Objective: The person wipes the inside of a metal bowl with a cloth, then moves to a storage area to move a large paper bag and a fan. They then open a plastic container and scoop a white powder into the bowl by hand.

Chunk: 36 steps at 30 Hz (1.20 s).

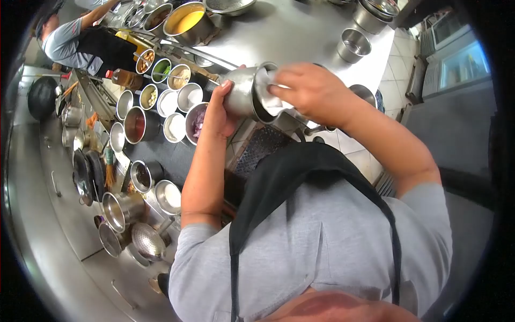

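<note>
A cylindrical metal pot point(241, 95) is held tilted, its mouth facing right, above the near end of the counter. My left hand point(219, 112) grips its side, thumb on the outer wall. At the mouth, my right hand point(308, 91) has its fingers bent over a soft white, cloth-like thing point(264, 86), which lies partly inside the pot. Motion blurs these fingertips. Just left of my left hand are a bowl of chopped purple onion point(197, 124) and several round containers with white contents, including a white-filled container point(175, 127).
Another person point(75, 45) works at the far left. A pot of yellow liquid point(189, 24) stands at the back of the steel counter point(279, 27). An orange-capped bottle point(126, 79) is by the containers. Pans and a strainer point(147, 241) sit at left; an empty pot point(354, 45) stands right.
</note>
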### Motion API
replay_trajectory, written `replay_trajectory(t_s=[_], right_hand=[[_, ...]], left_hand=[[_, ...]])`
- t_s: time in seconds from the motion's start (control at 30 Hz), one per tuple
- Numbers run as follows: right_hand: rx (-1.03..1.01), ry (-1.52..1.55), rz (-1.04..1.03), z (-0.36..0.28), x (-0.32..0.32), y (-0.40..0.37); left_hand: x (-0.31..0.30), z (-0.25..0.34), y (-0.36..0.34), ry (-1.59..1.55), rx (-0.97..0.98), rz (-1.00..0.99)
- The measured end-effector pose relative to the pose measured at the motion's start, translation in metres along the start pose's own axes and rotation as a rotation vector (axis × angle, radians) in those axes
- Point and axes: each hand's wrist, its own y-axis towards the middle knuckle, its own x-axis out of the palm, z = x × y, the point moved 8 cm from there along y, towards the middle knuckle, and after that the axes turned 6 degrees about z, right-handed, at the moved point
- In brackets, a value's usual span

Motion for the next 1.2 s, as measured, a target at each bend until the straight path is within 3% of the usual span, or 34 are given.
replay_trajectory(t_s=[0.03,0.07,0.23,0.33,0.37,0.43,0.47,0.5,0.57,0.6,0.63,0.7,0.77,0.83,0.9,0.93,0.97,1.03,1.1,1.17,1.2], right_hand=[[-0.309,-0.120,0.305,-0.015,-0.008,-0.004],[-0.333,-0.188,0.114,-0.007,0.018,-0.009],[-0.134,-0.198,0.144,-0.021,0.044,-0.036],[0.633,0.868,-0.194,-0.005,0.069,-0.053],[0.651,1.068,-0.275,-0.007,0.053,-0.050],[0.757,1.451,-0.093,0.009,0.044,-0.059],[0.824,1.469,-0.035,0.022,0.043,-0.062],[0.798,1.279,0.104,0.033,0.032,-0.057],[0.250,0.475,0.416,0.021,-0.008,-0.034],[0.095,0.290,0.488,0.008,-0.011,-0.027],[-0.058,0.222,0.359,-0.001,0.006,-0.021],[0.108,0.076,0.251,0.009,0.057,-0.023],[0.215,0.127,0.170,0.019,0.116,-0.024],[0.315,0.182,0.084,0.024,0.118,-0.015],[0.700,0.999,0.003,0.037,0.119,-0.023],[0.925,1.211,-0.036,0.041,0.116,-0.027],[0.919,1.421,0.090,0.052,0.125,-0.031],[1.091,1.501,0.292,0.074,0.089,-0.051],[1.085,1.611,0.596,0.109,0.052,-0.079],[0.852,1.728,0.785,0.148,0.018,-0.101],[1.088,1.579,0.890,0.169,0.011,-0.127]], left_hand=[[0.004,-0.002,0.000,0.008,-0.012,-0.008],[0.009,-0.003,0.000,0.043,-0.007,-0.019],[0.010,0.001,0.004,0.149,0.100,-0.085],[-0.002,0.001,0.007,0.157,0.118,-0.030],[-0.009,0.000,0.007,0.141,0.113,0.019],[-0.017,0.001,0.004,0.117,0.096,0.109],[-0.013,0.002,0.005,0.029,0.111,0.052],[-0.008,0.002,0.005,-0.058,0.123,-0.006],[0.000,-0.004,0.008,-0.114,0.096,-0.044],[0.006,-0.007,0.009,-0.067,0.107,-0.066],[0.013,-0.011,0.010,-0.021,0.118,-0.092],[0.016,-0.022,0.019,0.087,0.160,-0.127],[0.011,-0.026,0.026,0.188,0.171,-0.087],[0.007,-0.033,0.033,0.177,0.165,-0.078],[0.001,-0.042,0.035,0.173,0.146,-0.063],[-0.002,-0.045,0.036,0.074,0.121,-0.043],[-0.005,-0.047,0.038,-0.028,0.100,-0.021],[-0.022,-0.059,0.052,-0.218,0.046,-0.015],[-0.028,-0.064,0.053,-0.321,0.003,0.052],[-0.039,-0.071,0.066,-0.436,-0.002,0.103],[-0.041,-0.074,0.071,-0.445,0.003,0.089]])
